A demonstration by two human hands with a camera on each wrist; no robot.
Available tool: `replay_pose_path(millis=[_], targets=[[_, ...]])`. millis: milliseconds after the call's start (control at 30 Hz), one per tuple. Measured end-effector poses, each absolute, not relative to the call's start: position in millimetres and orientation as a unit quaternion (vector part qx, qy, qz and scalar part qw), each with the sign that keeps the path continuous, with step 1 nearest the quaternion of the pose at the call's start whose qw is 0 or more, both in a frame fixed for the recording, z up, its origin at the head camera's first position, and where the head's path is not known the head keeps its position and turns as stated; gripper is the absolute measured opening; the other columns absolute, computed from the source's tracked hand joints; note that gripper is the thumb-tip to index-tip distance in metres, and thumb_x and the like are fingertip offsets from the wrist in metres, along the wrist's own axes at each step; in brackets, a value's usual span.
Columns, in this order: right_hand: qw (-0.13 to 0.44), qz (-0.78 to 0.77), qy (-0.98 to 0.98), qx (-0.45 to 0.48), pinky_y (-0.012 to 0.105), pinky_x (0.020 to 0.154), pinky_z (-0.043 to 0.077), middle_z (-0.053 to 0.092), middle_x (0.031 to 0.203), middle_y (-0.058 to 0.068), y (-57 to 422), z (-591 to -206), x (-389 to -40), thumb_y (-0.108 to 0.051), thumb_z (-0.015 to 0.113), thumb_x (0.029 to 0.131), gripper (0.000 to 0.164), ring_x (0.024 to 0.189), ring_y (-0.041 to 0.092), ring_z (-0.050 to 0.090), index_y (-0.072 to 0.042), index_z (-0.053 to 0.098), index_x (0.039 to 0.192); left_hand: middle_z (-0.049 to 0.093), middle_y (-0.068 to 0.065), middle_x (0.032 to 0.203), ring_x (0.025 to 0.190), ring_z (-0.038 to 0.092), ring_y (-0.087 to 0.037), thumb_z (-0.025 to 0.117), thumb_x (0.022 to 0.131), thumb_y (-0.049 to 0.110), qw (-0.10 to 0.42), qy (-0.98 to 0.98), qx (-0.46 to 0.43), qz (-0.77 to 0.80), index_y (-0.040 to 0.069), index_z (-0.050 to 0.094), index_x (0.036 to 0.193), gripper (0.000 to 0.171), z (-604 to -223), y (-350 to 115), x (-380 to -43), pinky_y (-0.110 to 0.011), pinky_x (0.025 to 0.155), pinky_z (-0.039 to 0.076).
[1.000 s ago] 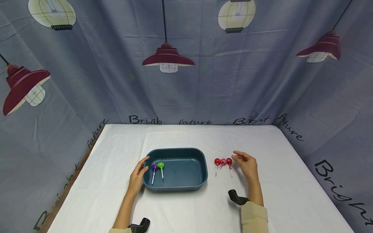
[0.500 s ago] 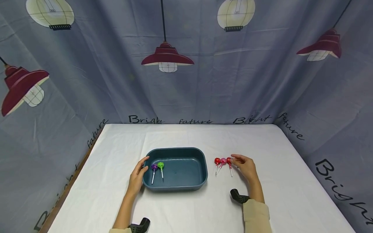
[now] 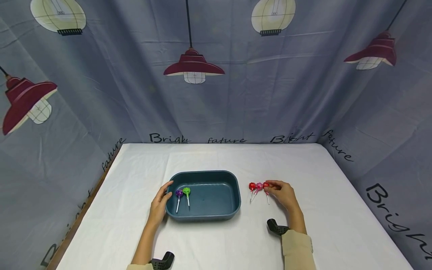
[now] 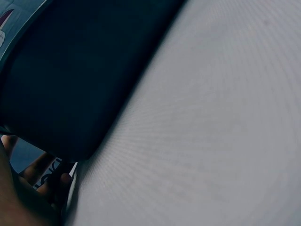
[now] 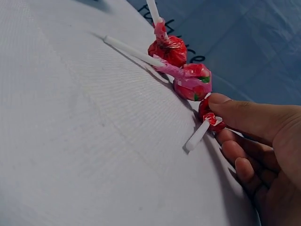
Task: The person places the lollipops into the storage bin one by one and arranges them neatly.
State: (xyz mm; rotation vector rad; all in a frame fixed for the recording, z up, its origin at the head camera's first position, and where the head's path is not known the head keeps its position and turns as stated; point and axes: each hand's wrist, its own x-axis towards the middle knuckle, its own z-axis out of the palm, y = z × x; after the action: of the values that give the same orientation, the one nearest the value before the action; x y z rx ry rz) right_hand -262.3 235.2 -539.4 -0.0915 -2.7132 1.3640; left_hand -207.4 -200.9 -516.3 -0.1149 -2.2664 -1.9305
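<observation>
My right hand (image 3: 283, 193) pinches the wrapped head of the rightmost red lollipop (image 5: 205, 113) between thumb and fingers. Its white stick points out toward the near side, and the other fingers are curled below. Close to its left lie a pink lollipop (image 3: 259, 186) and another red lollipop (image 3: 252, 186) on the white cloth. At the left end of a dark teal tray (image 3: 209, 217), my left hand (image 3: 158, 207) holds the rim and end wall. Inside the tray's left part lie a purple lollipop (image 3: 179, 194) and a green lollipop (image 3: 186, 191), side by side.
A white cloth covers the table (image 3: 216, 247), with a brown edge (image 3: 81, 204) showing on the left. Behind and beside it hangs a blue-grey curtain (image 3: 236, 101) printed with lamps and lettering. Black camera mounts (image 3: 277, 227) sit at both wrists.
My right hand has come down and slightly left from beside the lollipops, and its thumb and fingers have closed on the rightmost red one. The left hand and tray stay put.
</observation>
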Motion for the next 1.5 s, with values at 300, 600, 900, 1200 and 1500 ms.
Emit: replay_pose_path(millis=[300, 600, 900, 1200, 1500], targets=[[0.058, 0.448, -0.891, -0.044, 0.026, 0.064, 0.042, 0.063, 0.085, 0.006, 236, -542, -260, -0.021, 0.073, 0.08, 0.033, 0.075, 0.016, 0.054, -0.002, 0.067, 0.107, 0.038, -0.014, 0.142, 0.132, 0.029, -0.029, 0.045, 0.096, 0.006, 0.082, -0.753, -0.041, -0.652, 0.004, 0.047, 0.134, 0.038, -517, -200, -208, -0.008, 0.095, 0.027], [0.061, 0.449, -0.89, -0.05, 0.026, 0.064, 0.042, 0.063, 0.086, 0.005, 236, -543, -256, -0.022, 0.072, 0.081, 0.031, 0.075, 0.015, 0.053, -0.003, 0.068, 0.106, 0.039, -0.012, 0.141, 0.132, 0.028, -0.026, 0.045, 0.096, 0.006, 0.082, -0.755, -0.041, -0.649, 0.004, 0.047, 0.134, 0.038, -518, -201, -207, -0.007, 0.095, 0.026], [0.064, 0.46, -0.884, -0.054, 0.04, 0.08, 0.044, 0.066, 0.093, 0.006, 235, -534, -247, -0.031, 0.071, 0.081, 0.038, 0.084, 0.018, 0.06, -0.006, 0.067, 0.11, 0.04, -0.011, 0.141, 0.132, 0.028, -0.025, 0.045, 0.096, 0.007, 0.082, -0.758, -0.04, -0.646, 0.005, 0.047, 0.134, 0.038, -516, -201, -206, -0.006, 0.095, 0.026], [0.073, 0.49, -0.867, -0.048, 0.018, 0.068, 0.045, 0.066, 0.095, 0.008, 226, -516, -242, -0.031, 0.072, 0.08, 0.042, 0.081, 0.01, 0.059, -0.005, 0.065, 0.113, 0.038, -0.012, 0.142, 0.132, 0.028, -0.027, 0.045, 0.096, 0.007, 0.08, -0.762, -0.043, -0.641, 0.005, 0.046, 0.134, 0.038, -512, -201, -206, -0.007, 0.095, 0.026], [0.153, 0.487, -0.86, 0.01, 0.034, 0.048, 0.048, 0.066, 0.084, 0.001, 205, -510, -247, -0.048, 0.071, 0.075, 0.05, 0.074, 0.009, 0.061, -0.008, 0.069, 0.103, 0.039, -0.011, 0.142, 0.132, 0.029, -0.027, 0.045, 0.096, 0.007, 0.081, -0.761, -0.042, -0.643, 0.005, 0.046, 0.134, 0.038, -514, -201, -206, -0.007, 0.095, 0.026]])
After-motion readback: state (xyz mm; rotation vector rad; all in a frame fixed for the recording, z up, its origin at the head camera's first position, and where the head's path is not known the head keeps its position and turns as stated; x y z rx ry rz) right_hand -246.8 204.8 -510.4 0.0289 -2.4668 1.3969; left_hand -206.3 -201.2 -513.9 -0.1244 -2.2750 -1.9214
